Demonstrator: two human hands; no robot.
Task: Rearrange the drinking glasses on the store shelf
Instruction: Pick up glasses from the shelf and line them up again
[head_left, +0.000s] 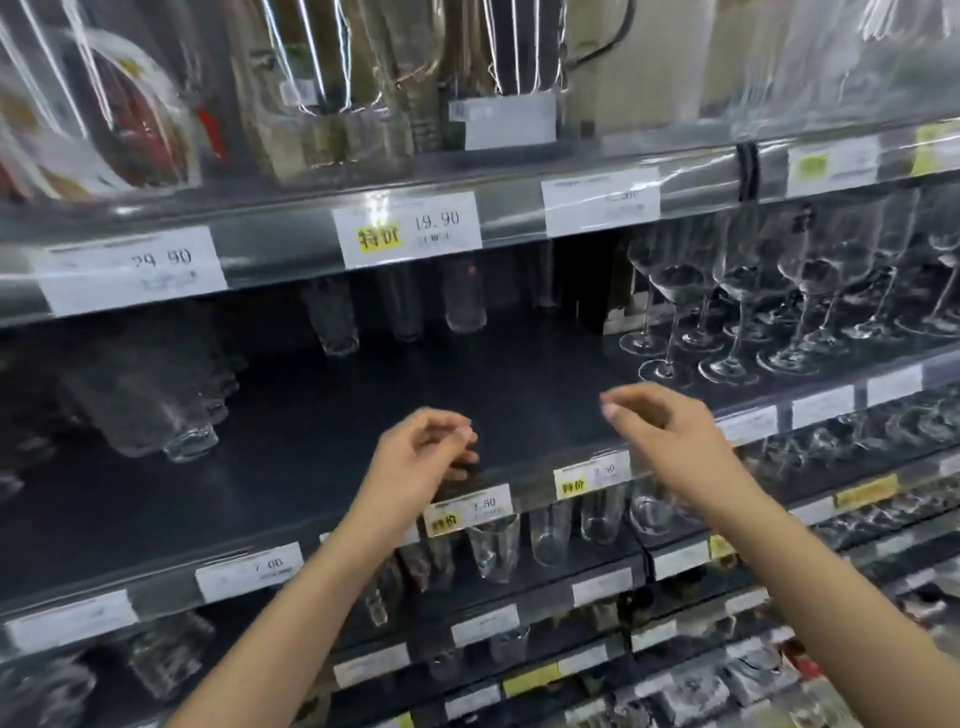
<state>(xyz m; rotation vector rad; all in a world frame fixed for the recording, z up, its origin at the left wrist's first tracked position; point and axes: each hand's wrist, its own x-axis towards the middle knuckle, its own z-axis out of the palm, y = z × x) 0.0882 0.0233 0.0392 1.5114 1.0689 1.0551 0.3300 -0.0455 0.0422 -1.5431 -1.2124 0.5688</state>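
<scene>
**Empty hands at the shelf edge: reach deep, one glass at a time**

Your left hand (422, 451) and right hand (671, 441) hovered side by side at the centre of the frame, just above the front lip of the dark middle shelf (415, 374). Neither held anything. The fingers of both were loosely curled, and the left thumb and forefinger were close together with nothing between them.

The tall tumblers (400, 312) you were to rearrange stood in a short row at the very back of that shelf, upper centre of the frame and well apart from your hands. A cluster of squat glasses (171, 415) sat at centre left, blurred enough that I could not tell how many there were. The wine glasses (727, 317) crowded the upper right of the shelf, near your right hand.

The step looked like a reach to the back to bring the tumblers forward. It called for going in low and straight, under the rail of price tags (410, 231) above. It seemed best to wrap each tumbler round its lower half and lift it clear rather than drag it. Your right elbow needed to stay tucked, since the nearest wine-glass stems would likely tip at a light knock. Setting each tumbler down upright in the bare middle, a little apart from the next, seemed wise.
</scene>
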